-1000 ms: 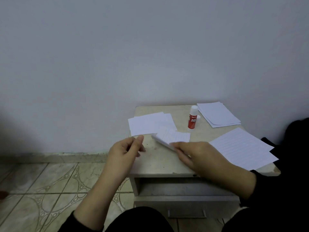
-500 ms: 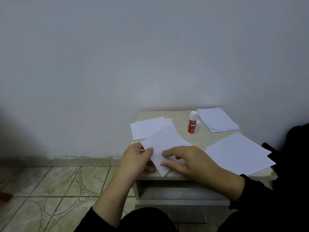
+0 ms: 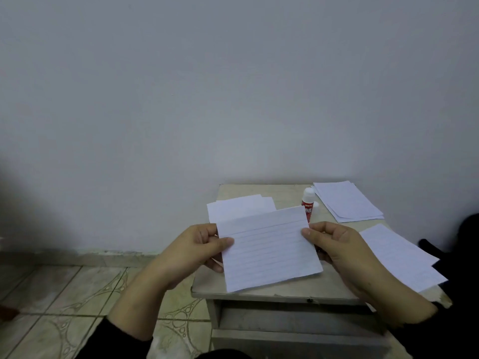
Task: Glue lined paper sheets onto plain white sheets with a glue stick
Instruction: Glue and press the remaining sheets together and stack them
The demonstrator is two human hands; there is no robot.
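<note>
Both hands' fingers pinch lined sheet [image 3: 269, 248] edges; red glue stick [image 3: 308, 203] label unreadable.

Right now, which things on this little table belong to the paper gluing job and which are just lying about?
For the job:
- small white lined sheet, pinched by left hand and right hand
- red glue stick with white cap
- plain white sheets
- stack of white paper
- large lined sheets

Just there:
- beige bedside table
- patterned floor tiles

A plain pale wall [image 3: 233, 86] rises behind a small beige worktop [image 3: 285, 290]; patterned tiles cover the floor [image 3: 77, 294].
</note>
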